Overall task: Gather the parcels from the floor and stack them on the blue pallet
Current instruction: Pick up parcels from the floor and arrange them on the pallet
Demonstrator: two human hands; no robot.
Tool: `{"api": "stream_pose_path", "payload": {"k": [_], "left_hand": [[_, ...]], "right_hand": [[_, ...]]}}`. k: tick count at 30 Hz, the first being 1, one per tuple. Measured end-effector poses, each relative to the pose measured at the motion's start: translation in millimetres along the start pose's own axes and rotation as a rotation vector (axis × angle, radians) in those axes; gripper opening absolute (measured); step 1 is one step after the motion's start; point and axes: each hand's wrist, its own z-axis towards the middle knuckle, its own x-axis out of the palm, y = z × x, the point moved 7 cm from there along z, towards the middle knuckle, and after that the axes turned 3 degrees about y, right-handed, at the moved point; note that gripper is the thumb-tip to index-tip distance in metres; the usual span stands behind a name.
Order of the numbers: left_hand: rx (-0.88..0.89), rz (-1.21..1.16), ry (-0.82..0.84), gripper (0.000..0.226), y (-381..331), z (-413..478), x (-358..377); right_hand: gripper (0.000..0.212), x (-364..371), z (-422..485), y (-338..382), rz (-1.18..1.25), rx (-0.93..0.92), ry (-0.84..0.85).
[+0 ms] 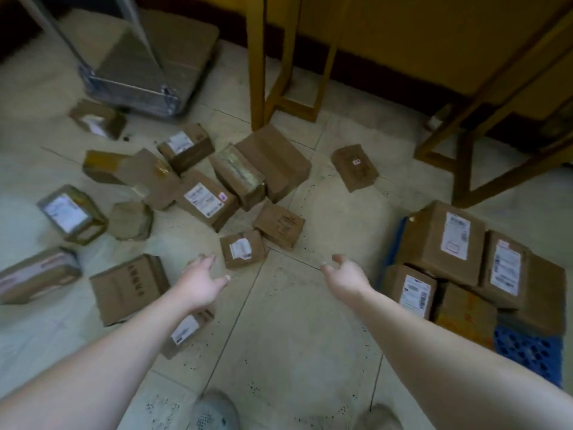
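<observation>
Several brown cardboard parcels lie scattered over the tiled floor at centre and left. A small labelled parcel (243, 249) sits just beyond my left hand (203, 280), which reaches forward with loose, spread fingers and holds nothing. My right hand (345, 274) stretches out over bare tile, fingers relaxed and empty. Under my left forearm lies another labelled parcel (189, 328). At the right, several parcels (446, 240) are stacked on the blue pallet (530, 352), whose grid edge shows at the lower right.
A metal hand trolley (139, 88) carrying a large box stands at the back left. Yellow wooden furniture legs (257, 72) and a frame (465, 169) rise at the back and right. My shoes (214, 411) are at the bottom edge.
</observation>
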Motion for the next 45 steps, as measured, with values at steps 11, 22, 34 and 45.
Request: {"api": "stream_pose_path", "payload": {"k": [11, 22, 34, 45], "left_hand": [[-0.244, -0.132, -0.042, 0.072, 229, -22, -116], [-0.254, -0.343, -0.029, 0.071, 212, 44, -152], [-0.299, -0.561, -0.038, 0.072, 134, 207, -174], [-0.154, -0.762, 0.008, 0.063, 92, 346, -135]], "right_hand": [[0.057, 139, -29, 174, -0.228, -0.105, 0.095], [0.048, 159, 31, 256, -0.315, -0.156, 0.121], [0.05, 128, 181, 343, -0.415, -0.316, 0.189], [0.101, 194, 312, 342, -0.474, -0.284, 0.099]]}}
